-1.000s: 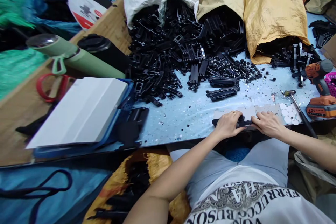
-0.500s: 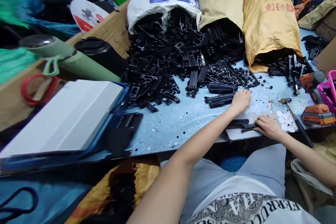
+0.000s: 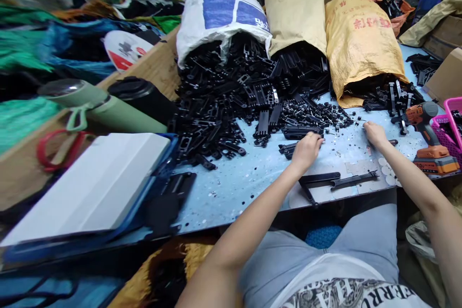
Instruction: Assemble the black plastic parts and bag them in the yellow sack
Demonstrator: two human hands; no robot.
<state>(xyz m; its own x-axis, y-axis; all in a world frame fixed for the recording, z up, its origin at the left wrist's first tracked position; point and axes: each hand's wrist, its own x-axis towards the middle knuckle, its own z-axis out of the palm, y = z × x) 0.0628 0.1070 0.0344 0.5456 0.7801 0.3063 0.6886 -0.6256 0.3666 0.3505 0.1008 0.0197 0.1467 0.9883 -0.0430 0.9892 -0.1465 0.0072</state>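
Observation:
My left hand (image 3: 306,150) reaches over the light blue table (image 3: 252,178). Its fingers curl down over a long black plastic part (image 3: 288,148) lying in front of the big heap of black parts (image 3: 231,91). My right hand (image 3: 374,134) is further right, knuckles up and fingers bent onto the table among small black pins (image 3: 339,118). What is under those fingers is hidden. A dark hammer head (image 3: 393,142) pokes out beside it. A joined black bracket (image 3: 335,180) lies loose near the table's front edge, between my two arms.
Three open sacks, white (image 3: 220,9), tan (image 3: 294,7) and yellow (image 3: 361,38), spill black parts at the back. An orange cordless drill (image 3: 428,139) and a pink basket (image 3: 451,125) stand at the right. At the left lie a white box (image 3: 90,187) and a green flask (image 3: 108,108).
Both hands have let go of the bracket at the front edge and moved away from me. The left went to a black part by the heap, the right to the pins near the hammer.

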